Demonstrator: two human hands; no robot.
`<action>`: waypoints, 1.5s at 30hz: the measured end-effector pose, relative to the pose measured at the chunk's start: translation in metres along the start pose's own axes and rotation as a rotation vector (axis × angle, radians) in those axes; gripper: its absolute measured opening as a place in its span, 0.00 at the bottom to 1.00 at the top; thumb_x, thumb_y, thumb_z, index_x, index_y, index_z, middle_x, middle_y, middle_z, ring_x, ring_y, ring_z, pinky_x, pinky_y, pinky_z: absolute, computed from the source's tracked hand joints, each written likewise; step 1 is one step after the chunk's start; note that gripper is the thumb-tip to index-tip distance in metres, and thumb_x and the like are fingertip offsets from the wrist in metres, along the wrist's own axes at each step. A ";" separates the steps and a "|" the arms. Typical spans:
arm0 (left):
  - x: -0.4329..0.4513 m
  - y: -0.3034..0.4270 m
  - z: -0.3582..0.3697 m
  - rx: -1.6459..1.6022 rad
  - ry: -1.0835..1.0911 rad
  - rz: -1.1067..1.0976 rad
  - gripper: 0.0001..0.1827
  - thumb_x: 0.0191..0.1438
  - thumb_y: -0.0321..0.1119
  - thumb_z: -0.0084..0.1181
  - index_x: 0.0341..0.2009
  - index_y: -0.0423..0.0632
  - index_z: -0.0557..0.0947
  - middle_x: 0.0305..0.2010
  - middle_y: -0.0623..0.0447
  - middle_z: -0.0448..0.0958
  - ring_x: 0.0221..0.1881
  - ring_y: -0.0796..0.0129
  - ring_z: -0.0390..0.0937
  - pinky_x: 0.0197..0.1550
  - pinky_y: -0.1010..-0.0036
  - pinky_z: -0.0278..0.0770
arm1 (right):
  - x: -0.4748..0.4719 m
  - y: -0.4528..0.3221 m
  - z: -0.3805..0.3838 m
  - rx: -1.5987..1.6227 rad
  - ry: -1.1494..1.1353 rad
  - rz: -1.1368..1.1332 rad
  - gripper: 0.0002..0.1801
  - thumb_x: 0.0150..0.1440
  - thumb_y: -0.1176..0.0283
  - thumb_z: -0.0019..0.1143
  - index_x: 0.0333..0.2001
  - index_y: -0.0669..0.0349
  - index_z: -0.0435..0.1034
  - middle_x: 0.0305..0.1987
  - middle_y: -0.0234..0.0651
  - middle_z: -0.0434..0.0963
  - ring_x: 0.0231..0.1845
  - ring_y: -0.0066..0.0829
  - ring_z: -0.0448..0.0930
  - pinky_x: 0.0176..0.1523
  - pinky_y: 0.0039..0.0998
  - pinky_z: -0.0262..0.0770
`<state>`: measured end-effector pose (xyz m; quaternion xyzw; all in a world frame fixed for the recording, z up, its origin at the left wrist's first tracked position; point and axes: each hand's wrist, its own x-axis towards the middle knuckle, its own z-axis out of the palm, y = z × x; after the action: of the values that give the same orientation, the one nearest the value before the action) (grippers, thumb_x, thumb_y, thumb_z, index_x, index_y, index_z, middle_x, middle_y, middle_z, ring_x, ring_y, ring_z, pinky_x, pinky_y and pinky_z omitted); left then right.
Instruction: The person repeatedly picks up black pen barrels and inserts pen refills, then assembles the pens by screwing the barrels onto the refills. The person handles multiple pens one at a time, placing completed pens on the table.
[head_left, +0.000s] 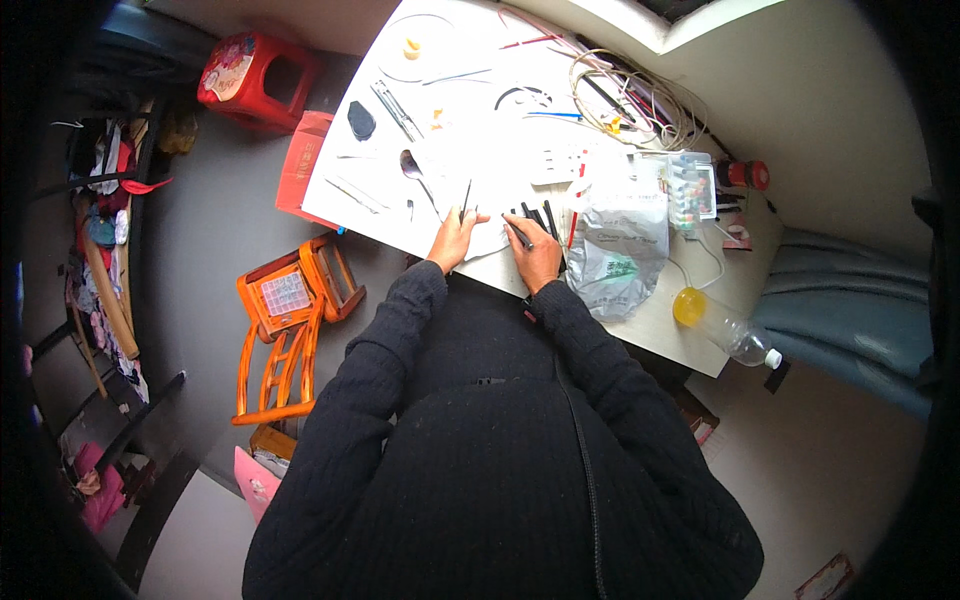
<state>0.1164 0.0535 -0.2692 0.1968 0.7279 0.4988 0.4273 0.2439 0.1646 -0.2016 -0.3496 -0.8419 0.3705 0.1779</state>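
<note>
At the table's near edge, my left hand (451, 244) grips a thin dark pen-like stick (466, 199) that points up and away from me. My right hand (537, 259) holds a dark pen (518, 232), its end directed towards my left hand. Between the two hands lies what looks like white paper (487, 246), washed out by glare. Several black pens (551, 218) lie just beyond my right fingers. A metal spoon (411, 166) rests to the left, past my left hand.
A grey plastic bag (619, 255) lies right of my right hand, near a clear case of coloured bottles or markers (691, 187). A plastic bottle with yellow liquid (720, 324) lies at the right edge. Coiled cable (637, 97) sits at the back. An orange wooden chair (281, 315) stands left.
</note>
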 end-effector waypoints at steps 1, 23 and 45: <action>-0.001 0.002 -0.001 0.006 0.000 0.002 0.17 0.64 0.42 0.38 0.41 0.37 0.68 0.44 0.44 0.80 0.50 0.58 0.75 0.53 0.68 0.67 | 0.001 0.001 0.000 -0.016 0.017 0.000 0.09 0.53 0.72 0.59 0.40 0.56 0.76 0.37 0.35 0.80 0.36 0.35 0.81 0.38 0.28 0.75; -0.057 0.102 -0.040 -0.791 -0.279 -0.312 0.17 0.62 0.32 0.38 0.53 0.38 0.66 0.23 0.62 0.66 0.15 0.85 0.49 0.14 0.88 0.47 | 0.019 -0.071 -0.097 1.236 -0.973 0.648 0.18 0.67 0.58 0.31 0.36 0.61 0.62 0.26 0.47 0.76 0.20 0.30 0.78 0.25 0.24 0.76; -0.109 0.218 -0.069 -0.643 -0.093 -0.029 0.13 0.63 0.43 0.47 0.36 0.46 0.75 0.18 0.64 0.62 0.13 0.86 0.51 0.14 0.88 0.48 | -0.010 -0.128 -0.139 1.277 -1.010 0.468 0.22 0.67 0.62 0.34 0.42 0.71 0.70 0.22 0.33 0.74 0.18 0.18 0.72 0.25 0.17 0.71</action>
<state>0.0903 0.0300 -0.0188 0.0639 0.5154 0.6875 0.5076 0.2705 0.1656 -0.0142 -0.1397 -0.3554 0.9139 -0.1376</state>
